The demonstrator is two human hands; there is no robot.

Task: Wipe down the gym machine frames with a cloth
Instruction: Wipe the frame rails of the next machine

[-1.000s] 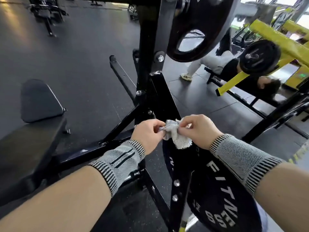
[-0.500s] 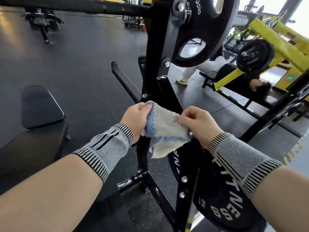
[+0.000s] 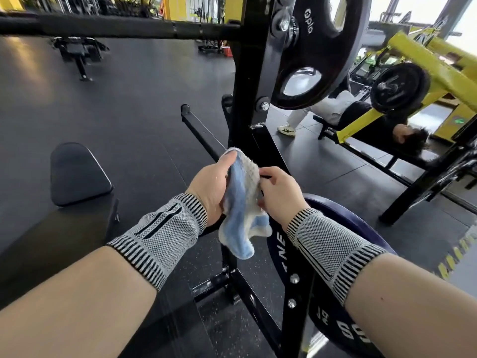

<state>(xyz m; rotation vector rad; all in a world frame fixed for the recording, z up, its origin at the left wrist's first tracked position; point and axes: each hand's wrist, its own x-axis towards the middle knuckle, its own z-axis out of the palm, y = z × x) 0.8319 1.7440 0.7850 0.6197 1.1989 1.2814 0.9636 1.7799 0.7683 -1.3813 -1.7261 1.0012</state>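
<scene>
Left hand: my left hand (image 3: 210,188) grips the cloth (image 3: 242,200), thumb pressed along its top edge and fingers curled behind it.
Right hand: my right hand (image 3: 280,195) sits at 3 o'clock of the cloth, fingers curled and pinching its right edge.
Cloth: blue and white, held between both hands at the centre of my view, its lower end hanging loose toward 6 o'clock. I cannot tell whether it touches the post behind it.
Frame: the black upright frame (image 3: 245,99) rises toward 12 o'clock right behind the cloth.
Upper plate: a black weight plate (image 3: 322,34) hangs at 1 o'clock.
Lower plate: a dark lettered weight plate (image 3: 333,319) stands at 5 o'clock, under my right wrist.
Seat pad: a black pad (image 3: 77,174) lies at 9 o'clock.
Bystander: a person (image 3: 361,117) lies on a bench at 2 o'clock, beneath a yellow machine (image 3: 438,63).
</scene>
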